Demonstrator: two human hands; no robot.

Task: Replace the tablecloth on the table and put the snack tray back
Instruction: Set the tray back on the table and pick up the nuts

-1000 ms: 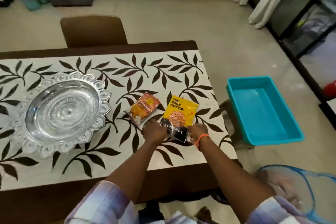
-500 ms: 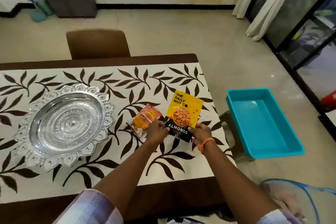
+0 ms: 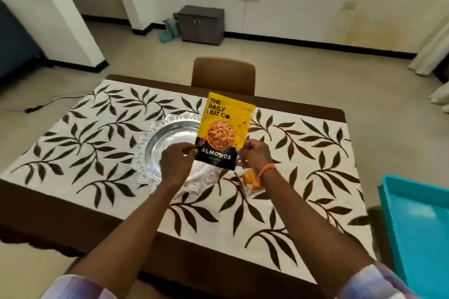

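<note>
A dark brown table (image 3: 340, 114) carries a white tablecloth (image 3: 303, 160) printed with dark leafy branches, which leaves the table's brown edges showing. A silver snack tray (image 3: 155, 143) with a scalloped rim sits on the cloth near the middle. An orange snack packet (image 3: 250, 178) lies on the cloth just beside the tray's right edge.

Both arms reached forward, side by side. The left hand (image 3: 177, 162) and right hand (image 3: 255, 155) were raised, fingers curled, each pinching one bottom corner of the almond packet (image 3: 223, 128) between them.
</note>
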